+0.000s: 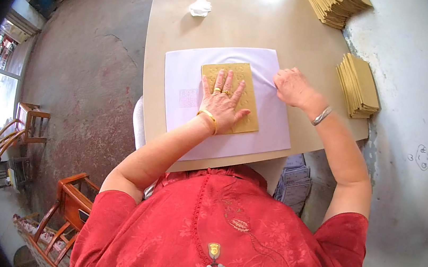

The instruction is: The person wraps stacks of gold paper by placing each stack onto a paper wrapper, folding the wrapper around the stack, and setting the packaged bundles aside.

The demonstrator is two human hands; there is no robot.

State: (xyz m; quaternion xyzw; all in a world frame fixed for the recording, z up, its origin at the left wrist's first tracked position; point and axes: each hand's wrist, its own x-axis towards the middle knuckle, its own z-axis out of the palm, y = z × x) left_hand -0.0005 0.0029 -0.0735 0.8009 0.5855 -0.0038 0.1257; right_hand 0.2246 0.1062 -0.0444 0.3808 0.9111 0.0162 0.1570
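A large white sheet of paper [178, 124] lies on the table, with a faint square stamp print on its left part. On its middle rests a rectangular gold-yellow paper piece [250, 119] with an embossed pattern; whether it is one sheet or a stack I cannot tell. My left hand [222, 100] presses flat on the gold paper, fingers spread, covering much of it. At the sheet's upper right edge, my right hand [294, 87] is closed with its fingers pinching the white paper. Creases in the sheet run toward those fingers.
Stacks of folded gold paper stand along the table's right side, one farther off [336, 7] and one nearer [358, 87]. A crumpled white tissue [200, 8] lies on the far left of the beige table [248, 25]. Bundled printed papers [293, 183] sit below the near edge.
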